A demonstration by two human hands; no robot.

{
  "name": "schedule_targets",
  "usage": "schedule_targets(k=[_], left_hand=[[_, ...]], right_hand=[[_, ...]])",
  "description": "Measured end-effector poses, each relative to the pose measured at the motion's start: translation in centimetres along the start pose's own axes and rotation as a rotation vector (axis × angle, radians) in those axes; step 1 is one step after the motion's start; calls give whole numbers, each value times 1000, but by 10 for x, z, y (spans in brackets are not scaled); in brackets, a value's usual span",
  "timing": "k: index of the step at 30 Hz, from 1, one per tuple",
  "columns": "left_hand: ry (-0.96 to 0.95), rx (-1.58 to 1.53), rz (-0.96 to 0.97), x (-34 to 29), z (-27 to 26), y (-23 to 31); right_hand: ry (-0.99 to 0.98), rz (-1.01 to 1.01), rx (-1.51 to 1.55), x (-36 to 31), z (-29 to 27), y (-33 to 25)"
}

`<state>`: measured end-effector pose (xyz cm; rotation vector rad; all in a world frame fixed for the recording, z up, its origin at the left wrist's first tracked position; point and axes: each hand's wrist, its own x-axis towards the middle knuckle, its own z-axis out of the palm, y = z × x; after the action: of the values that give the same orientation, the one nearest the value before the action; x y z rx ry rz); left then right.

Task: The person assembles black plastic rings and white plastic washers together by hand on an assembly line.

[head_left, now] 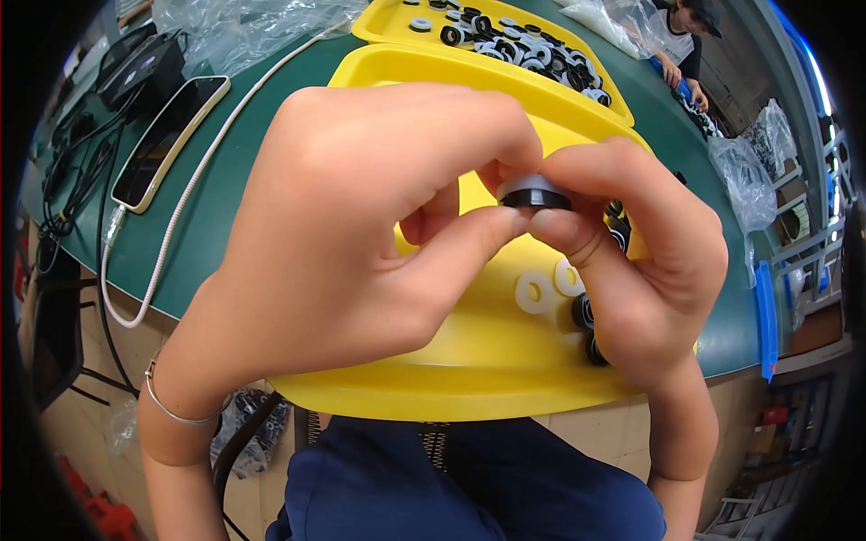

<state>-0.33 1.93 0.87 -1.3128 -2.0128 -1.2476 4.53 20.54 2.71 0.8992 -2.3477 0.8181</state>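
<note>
Between the fingertips of both hands is a small round black part with a whitish top (pixel 534 194), held above a yellow tray (pixel 469 383). My left hand (pixel 370 216) pinches it from the left with thumb and forefinger. From the other side my right hand (pixel 636 243) grips it the same way. Beneath the hands, two flat white rings (pixel 534 293) lie in the tray. Several black round parts (pixel 585 311) sit near my right hand, which partly covers them.
A second yellow tray (pixel 383 22) behind holds many black and white rings (pixel 532 50). On the green table (pixel 239 180) at left lie a phone (pixel 170 144), a white cable (pixel 185 203) and black cords. Plastic bags (pixel 262 36) lie beyond. Another person (pixel 690 54) works at the far right.
</note>
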Motion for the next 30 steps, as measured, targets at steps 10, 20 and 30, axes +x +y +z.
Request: schedule_targets(k=[10,20,30], left_hand=[[-118,-445,-134,0,4,1],[-518,435,-160,-14,17,-2],[-589,317,-9,-9,16,-7]], right_hand=[[291,471,316,7,-13,6],[89,718,-25,29,-54,71],[-3,555,-270,17,-42,112]])
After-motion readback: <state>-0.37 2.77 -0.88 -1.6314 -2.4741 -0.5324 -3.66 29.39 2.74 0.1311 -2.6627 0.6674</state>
